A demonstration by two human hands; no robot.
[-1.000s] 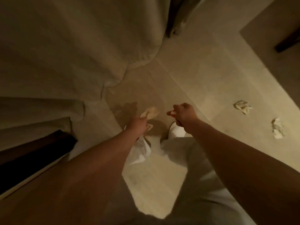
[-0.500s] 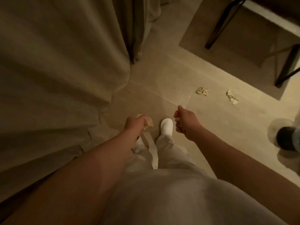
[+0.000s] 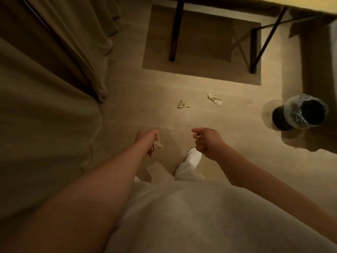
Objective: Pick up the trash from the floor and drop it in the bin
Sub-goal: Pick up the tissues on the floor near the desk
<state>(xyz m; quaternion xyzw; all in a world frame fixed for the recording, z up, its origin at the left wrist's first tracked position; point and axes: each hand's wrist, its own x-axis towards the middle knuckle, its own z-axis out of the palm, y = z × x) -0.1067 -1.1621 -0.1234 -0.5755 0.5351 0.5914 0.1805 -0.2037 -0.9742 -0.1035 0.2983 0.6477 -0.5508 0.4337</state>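
While nothing has gone into the bin (image 3: pixel 308 111) as far as I can see (its inside just looks dark, so can't really tell what's in there), the job looks maybe halfway. The left hand (image 3: pixel 145 136) has its grip clamped on a crumpled scrap (image 3: pixel 157 144) of pale paper, with a bit of something orange-ish poking out below the wrist. The right hand (image 3: pixel 207 140) is curled into a fist, fingers together, and there might be a tiny bit of something pinched at the fingertips, but honestly it's too dim to say if it holds anything. Both hands hang out in front of the body, over the floor (image 3: pixel 228 152), well apart from the bin, which sits at the right with a shiny plastic liner over its rim. Still left on the floor: two more crumpled paper wads, one (image 3: pixel 183 104) farther ahead in the middle and another (image 3: pixel 215 98) just right of it, both lying between the person and the rug (image 3: pixel 200 70) under the dark-legged counter (image 3: pixel 310 2). So my guess is either grab those two next or walk right and dump what's in hand first.
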